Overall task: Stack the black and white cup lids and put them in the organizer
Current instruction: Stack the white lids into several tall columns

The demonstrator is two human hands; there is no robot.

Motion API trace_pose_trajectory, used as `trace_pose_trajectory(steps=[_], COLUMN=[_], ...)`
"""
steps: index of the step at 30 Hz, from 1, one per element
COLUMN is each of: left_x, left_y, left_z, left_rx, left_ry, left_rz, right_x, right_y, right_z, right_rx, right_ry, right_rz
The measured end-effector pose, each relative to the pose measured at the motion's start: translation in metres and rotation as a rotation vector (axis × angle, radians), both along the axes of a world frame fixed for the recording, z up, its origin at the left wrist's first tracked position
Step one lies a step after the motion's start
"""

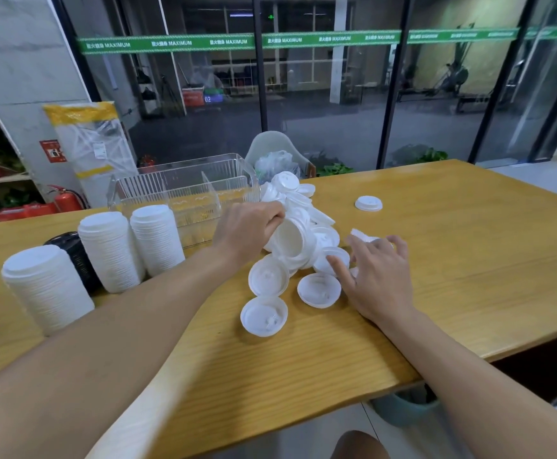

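Gripping lid stack point(290, 240), L hand point(247, 230).

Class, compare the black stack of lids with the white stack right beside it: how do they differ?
The black stack is dark and shorter; the white stack is pale and taller. The black stack is half hidden behind white stacks; the white stack shows fully. Both stand upright on the table.

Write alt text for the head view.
A person's left hand grips a short stack of white lids above a loose pile while the open right hand reaches for more. Three tall white stacks stand left, by a clear organizer.
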State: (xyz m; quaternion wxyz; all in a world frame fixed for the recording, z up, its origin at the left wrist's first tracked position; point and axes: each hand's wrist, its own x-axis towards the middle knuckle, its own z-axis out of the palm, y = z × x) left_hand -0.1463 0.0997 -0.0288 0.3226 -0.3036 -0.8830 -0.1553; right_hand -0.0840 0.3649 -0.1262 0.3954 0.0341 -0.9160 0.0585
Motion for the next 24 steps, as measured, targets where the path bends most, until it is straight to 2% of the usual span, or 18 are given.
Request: trace_pose_trajectory(steps=[4, 8, 15, 17, 19, 24], left_x=[-0.003, -0.004, -0.004, -0.003, -0.003, -0.003], left_y=[-0.008, -0.011, -0.02, -0.022, -0.022, -0.017], left_z=[0.002, 0.001, -0.004, -0.005, -0.007, -0.012], left_rx=[0.002, 0.03, 0.065, 0.098, 0.136, 0.228], left_ry=[-0.003, -0.034, -0.156, -0.175, -0.184, -0.232], left_rz=[0.007, -0.01, -0.162, -0.209, -0.226, -0.223], right_x=[-0.004, -0.006, -0.012, -0.013, -0.016, -0.022], right_y=[-0.008, -0.038, -0.069, -0.067, -0.064, -0.062], right_z=[0.003, 0.015, 0.042, 0.047, 0.049, 0.045], right_rx=[-0.059, -0.195, -0.643, -0.717, -0.706, -0.651], right_ry=[0.112, 0.058, -0.378, -0.467, -0.497, -0.446], right_rz=[0.095, 0.278, 0.716, 0.742, 0.723, 0.65])
